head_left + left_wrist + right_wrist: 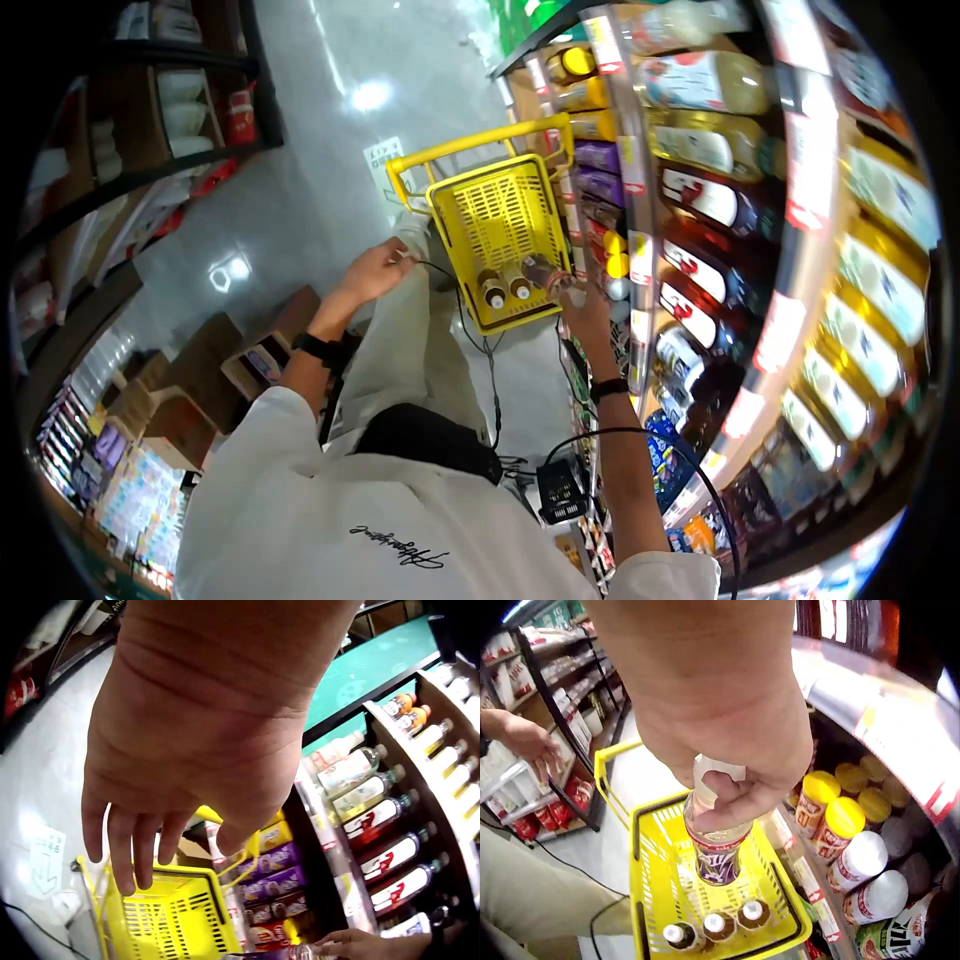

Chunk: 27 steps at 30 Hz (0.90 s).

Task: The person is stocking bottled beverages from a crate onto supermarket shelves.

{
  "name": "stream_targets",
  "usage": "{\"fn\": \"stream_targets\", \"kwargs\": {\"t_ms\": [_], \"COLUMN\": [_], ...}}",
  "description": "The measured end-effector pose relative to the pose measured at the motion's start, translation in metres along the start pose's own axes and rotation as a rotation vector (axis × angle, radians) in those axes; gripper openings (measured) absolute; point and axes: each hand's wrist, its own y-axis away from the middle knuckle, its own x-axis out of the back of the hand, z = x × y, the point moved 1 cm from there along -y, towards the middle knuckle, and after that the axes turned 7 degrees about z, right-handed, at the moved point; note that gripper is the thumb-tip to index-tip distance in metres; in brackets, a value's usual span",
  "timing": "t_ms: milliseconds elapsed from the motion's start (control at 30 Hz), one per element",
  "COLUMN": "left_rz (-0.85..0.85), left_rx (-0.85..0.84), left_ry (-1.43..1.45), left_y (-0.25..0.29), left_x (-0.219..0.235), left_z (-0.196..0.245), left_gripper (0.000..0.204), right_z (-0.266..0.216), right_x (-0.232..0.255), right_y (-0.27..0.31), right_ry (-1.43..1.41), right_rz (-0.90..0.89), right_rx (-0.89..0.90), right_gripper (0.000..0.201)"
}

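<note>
My right hand (742,765) grips a clear bottle with a purple label (718,862) by its upper part, over the yellow basket (636,847). In the head view the same right hand (588,308) is at the basket's right side. Several brown bottles with white caps (715,924) stand at one end inside the basket. My left hand (378,270) hangs to the left of the basket (443,230), holding nothing, its fingers loosely spread; the left wrist view shows this hand (195,750) from close up, fingers pointing down.
Shelves of large bottles (700,195) run along the right, with yellow-lidded and white-lidded containers (862,855) lower down. Cardboard boxes (205,365) and a shelf stand on the left. Black cables (492,375) hang before my body. Grey floor (330,130) extends ahead.
</note>
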Motion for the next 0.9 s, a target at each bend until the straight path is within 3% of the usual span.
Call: {"fn": "stream_targets", "kwargs": {"t_ms": [67, 200, 233, 267, 367, 433, 533, 800, 900], "left_rz": [0.053, 0.093, 0.112, 0.085, -0.244, -0.241, -0.235, -0.194, -0.172], "left_rx": [0.061, 0.152, 0.107, 0.125, 0.187, 0.18, 0.181, 0.092, 0.148], "left_ry": [-0.059, -0.104, -0.078, -0.065, 0.372, 0.311, 0.22, 0.089, 0.053], "left_y": [-0.012, -0.057, -0.039, -0.06, -0.079, -0.084, -0.093, -0.092, -0.086], "left_x": [0.009, 0.003, 0.006, -0.007, -0.017, -0.016, -0.033, -0.047, -0.049], "left_z": [-0.026, -0.06, -0.058, -0.065, -0.072, -0.045, -0.047, -0.065, -0.063], "left_gripper": [0.048, 0.047, 0.045, 0.045, 0.035, 0.036, 0.037, 0.041, 0.039], "right_z": [0.022, 0.055, 0.039, 0.049, 0.052, 0.054, 0.049, 0.04, 0.038], "right_x": [-0.033, -0.098, -0.083, -0.1, -0.124, -0.133, -0.172, -0.18, -0.179], "right_y": [-0.029, -0.082, -0.072, -0.085, -0.099, -0.098, -0.104, -0.103, -0.1], "right_ry": [0.051, 0.151, 0.156, 0.19, 0.292, 0.402, 0.505, 0.555, 0.47], "right_rz": [0.017, -0.172, -0.161, -0.187, -0.243, -0.285, -0.339, -0.431, -0.412], "right_rx": [0.114, -0.054, -0.052, -0.079, -0.084, -0.059, -0.051, -0.283, -0.292], "right_gripper": [0.045, 0.044, 0.044, 0.045, 0.046, 0.046, 0.047, 0.06, 0.064]}}
